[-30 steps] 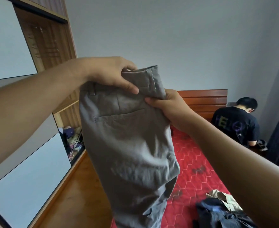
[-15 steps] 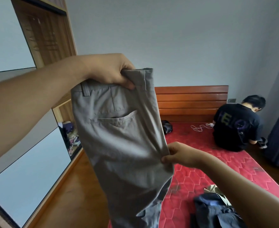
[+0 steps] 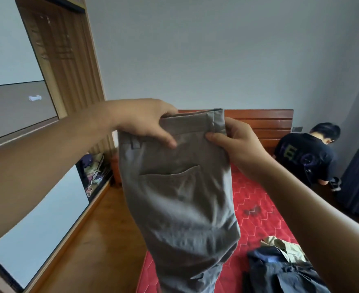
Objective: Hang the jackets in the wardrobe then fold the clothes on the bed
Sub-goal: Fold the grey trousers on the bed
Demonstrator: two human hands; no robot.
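Up in the air go the grey cotton trousers [image 3: 180,197], held by the waistband with the back pocket facing us. The left hand [image 3: 146,121] is clamped over the top edge, and the right hand [image 3: 235,142] pinches the doubled far end, thumb in front. Holding them high over the bed with the red patterned mattress [image 3: 259,208] looks like a way to let the legs drop straight and line up before a fold, so the folding half of the job seems to be in hand. The legs run off the bottom of the frame, so there's no telling whether the hems match. The fingers behind the cloth are hidden too. Down on the mattress, the heap of dark navy and khaki clothes [image 3: 280,263] is partly cut off by the right forearm, and I can't count the pieces. The tall brown wooden wardrobe [image 3: 68,60] shows little of its inside and no jackets I can make out. A seated person in a dark T-shirt [image 3: 307,157] faces away by the headboard.
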